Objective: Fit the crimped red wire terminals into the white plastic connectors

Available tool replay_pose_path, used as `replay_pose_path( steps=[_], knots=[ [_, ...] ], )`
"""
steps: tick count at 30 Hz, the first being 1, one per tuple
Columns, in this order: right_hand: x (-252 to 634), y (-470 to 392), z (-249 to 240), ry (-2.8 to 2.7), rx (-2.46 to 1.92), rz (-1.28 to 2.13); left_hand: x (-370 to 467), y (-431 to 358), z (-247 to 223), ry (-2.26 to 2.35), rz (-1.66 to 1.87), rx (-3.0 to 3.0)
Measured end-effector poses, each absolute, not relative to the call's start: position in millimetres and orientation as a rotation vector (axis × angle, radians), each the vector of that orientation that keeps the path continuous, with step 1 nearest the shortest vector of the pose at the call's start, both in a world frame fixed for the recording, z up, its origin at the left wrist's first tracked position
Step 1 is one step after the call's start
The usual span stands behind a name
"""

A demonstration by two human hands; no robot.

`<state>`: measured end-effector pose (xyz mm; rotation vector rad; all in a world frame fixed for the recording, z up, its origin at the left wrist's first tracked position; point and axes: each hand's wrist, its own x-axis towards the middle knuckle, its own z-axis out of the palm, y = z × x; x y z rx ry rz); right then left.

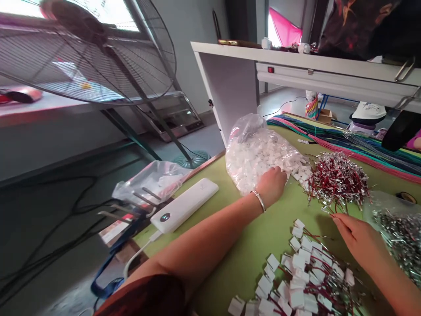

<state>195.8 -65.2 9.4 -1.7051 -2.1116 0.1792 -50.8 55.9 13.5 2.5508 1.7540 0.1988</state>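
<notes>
Holding curled left hand (272, 184) at white connectors (299, 171) by the mouth of a clear bag (245, 131), toward the table's (259, 232) left edge; cannot tell whether pinching any. Rightward, pinching with right hand (357, 235) apparently a red wire (329, 213), on the near-edge side of its heap (338, 177). Likely light: hold stiff, slick connectors by the sides, bendy wire behind its metal tip (324, 209).

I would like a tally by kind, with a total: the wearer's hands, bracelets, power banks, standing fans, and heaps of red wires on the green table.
Hands: 2 (left hand, right hand)
Bracelet: 1
Power bank: 1
Fan: 1
Red-wire heaps: 2 (loose heap, heap with white connectors)
Total: 7
</notes>
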Motion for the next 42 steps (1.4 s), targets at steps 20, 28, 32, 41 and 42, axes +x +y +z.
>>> replay_pose_path(
  steps=[20,28,32,41,42],
  knots=[
    [183,-70,22,-1.873,-1.660,0.559,-32,32,34,1.110,0.652,1.611],
    [171,-78,18,-1.969,-1.629,0.486,-9,4,13,0.744,0.600,0.848],
    [174,-76,16,-2.003,-1.623,0.380,-11,5,11,0.703,0.559,0.827],
    [178,-76,17,-2.089,-1.702,0.186,-11,3,12,0.735,0.482,1.153],
    [177,-77,17,-2.097,-1.715,0.166,-11,3,12,0.738,0.478,1.207]
  ],
)
